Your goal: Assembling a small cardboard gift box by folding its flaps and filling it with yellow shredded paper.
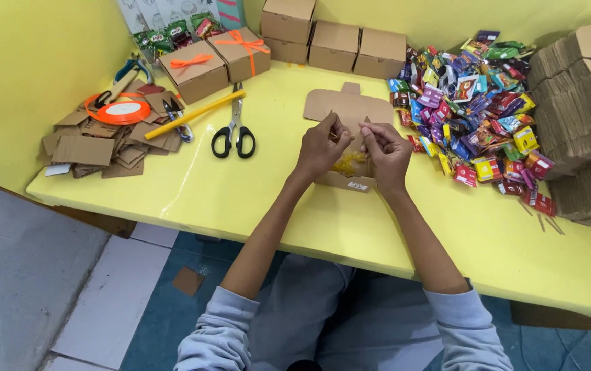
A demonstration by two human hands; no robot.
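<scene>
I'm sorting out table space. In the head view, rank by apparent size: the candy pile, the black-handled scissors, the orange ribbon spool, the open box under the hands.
1. candy pile
2. open box, partly hidden by the hands
3. and 4. black-handled scissors and orange ribbon spool: too alike to rank.

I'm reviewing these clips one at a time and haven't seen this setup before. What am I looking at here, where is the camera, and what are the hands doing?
There is no machine: a person works with two bare hands. The single picture comes from a camera worn on the head, looking down at a yellow table.

The left hand and right hand meet over a small open cardboard box with yellow filling inside. Both pinch something small there; what it is cannot be made out.

To the right lie a heap of bright wrapped sweets and a stack of flat cardboard. To the left lie black-handled scissors, a yellow stick, an orange ribbon spool, cardboard scraps and two boxes tied with orange bows. Plain closed boxes stand behind.
</scene>
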